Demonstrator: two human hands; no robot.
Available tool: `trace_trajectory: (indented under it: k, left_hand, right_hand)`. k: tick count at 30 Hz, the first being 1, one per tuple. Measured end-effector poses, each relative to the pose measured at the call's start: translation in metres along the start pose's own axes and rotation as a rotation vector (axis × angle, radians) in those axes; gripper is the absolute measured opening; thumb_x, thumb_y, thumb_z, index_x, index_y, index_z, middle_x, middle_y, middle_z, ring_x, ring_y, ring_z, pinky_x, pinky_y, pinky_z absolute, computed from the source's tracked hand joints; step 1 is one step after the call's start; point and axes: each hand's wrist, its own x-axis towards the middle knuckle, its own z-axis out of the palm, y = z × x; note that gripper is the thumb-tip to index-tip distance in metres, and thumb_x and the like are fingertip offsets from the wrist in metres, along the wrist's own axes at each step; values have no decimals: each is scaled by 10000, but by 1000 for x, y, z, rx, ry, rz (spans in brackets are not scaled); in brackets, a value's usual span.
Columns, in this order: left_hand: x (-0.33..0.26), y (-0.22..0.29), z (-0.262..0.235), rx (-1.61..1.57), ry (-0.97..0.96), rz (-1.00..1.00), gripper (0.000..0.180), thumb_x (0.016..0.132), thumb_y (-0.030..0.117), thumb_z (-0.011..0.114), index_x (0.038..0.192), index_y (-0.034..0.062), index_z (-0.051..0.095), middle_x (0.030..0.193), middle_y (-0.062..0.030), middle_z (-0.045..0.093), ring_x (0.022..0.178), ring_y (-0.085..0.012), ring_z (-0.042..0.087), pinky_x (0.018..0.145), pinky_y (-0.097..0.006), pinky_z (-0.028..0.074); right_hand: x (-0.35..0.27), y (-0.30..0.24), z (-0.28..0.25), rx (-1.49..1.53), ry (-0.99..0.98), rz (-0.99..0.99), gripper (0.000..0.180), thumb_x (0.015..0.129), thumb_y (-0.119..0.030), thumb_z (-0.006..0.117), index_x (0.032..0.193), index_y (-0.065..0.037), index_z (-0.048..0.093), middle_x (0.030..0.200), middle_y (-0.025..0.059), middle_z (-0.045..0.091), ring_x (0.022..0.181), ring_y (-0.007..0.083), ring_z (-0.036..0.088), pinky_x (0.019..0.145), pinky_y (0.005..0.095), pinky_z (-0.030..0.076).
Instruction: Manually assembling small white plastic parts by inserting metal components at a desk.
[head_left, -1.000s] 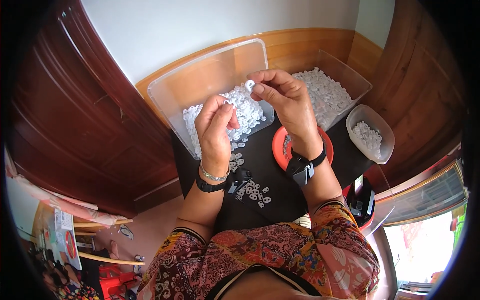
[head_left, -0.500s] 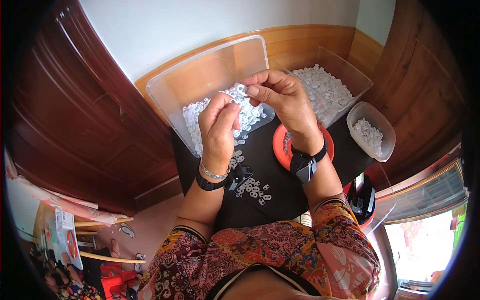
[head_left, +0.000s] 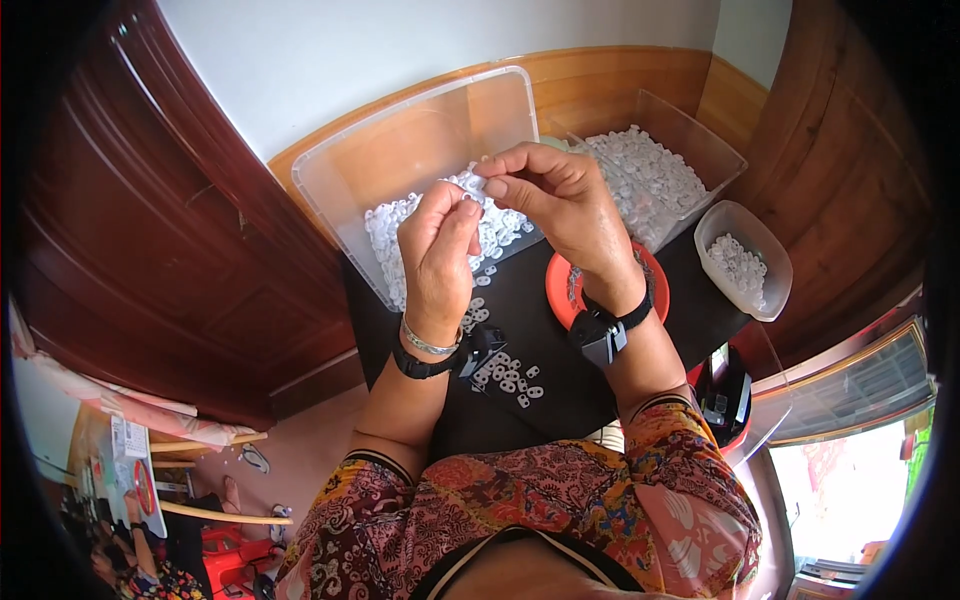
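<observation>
My left hand (head_left: 438, 255) and my right hand (head_left: 562, 205) meet fingertip to fingertip above a black table (head_left: 560, 390). Between the fingertips they pinch a small white plastic piece (head_left: 482, 186). Right behind the hands stands a large clear plastic bin (head_left: 400, 160) holding several white pieces (head_left: 385, 225). More small white pieces (head_left: 510, 378) lie loose on the black surface under my left wrist. Both wrists wear black bands.
An orange round dish (head_left: 560, 290) sits under my right wrist. A second clear bin (head_left: 700, 150) full of white pieces stands at the back right, and a small oval clear tub (head_left: 745, 260) with white pieces at the right. Dark wooden panelling (head_left: 150, 250) lies to the left.
Both hands have shifted slightly left and toward me, fingertips still together on the small white piece. Nothing else moved.
</observation>
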Motion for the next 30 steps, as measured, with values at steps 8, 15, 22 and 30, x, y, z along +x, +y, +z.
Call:
trace_trajectory:
  k: [8,15,22,30]
  left_hand:
    - [1,-3,1,-123,38,-32,166,895,120,495,770,18,538,606,24,455,552,-44,417,509,-198,338]
    - [1,3,-2,-190,62,-87,215,896,173,503,780,6,573,588,7,472,536,-54,440,482,-194,331]
    - [4,-3,-5,-100,-25,-87,261,915,214,498,820,-10,593,638,-11,525,520,-73,459,468,-197,348]
    - [3,3,0,-173,23,-104,291,917,231,479,782,-10,570,663,-15,537,553,-71,483,503,-198,371]
  right_hand:
    - [-1,-2,4,-167,-45,-13,254,776,-10,704,1020,2,637,841,6,620,795,84,583,739,229,489]
    - [-1,-6,2,-198,-98,-50,274,741,-7,717,1005,-17,644,806,0,605,751,81,567,698,230,473]
    - [-2,-7,5,-341,-104,-90,265,714,-25,731,969,-27,661,802,15,610,739,96,575,688,243,475]
    - [-4,-5,13,-674,20,-450,277,693,-58,741,957,-38,661,761,71,594,645,170,606,582,273,487]
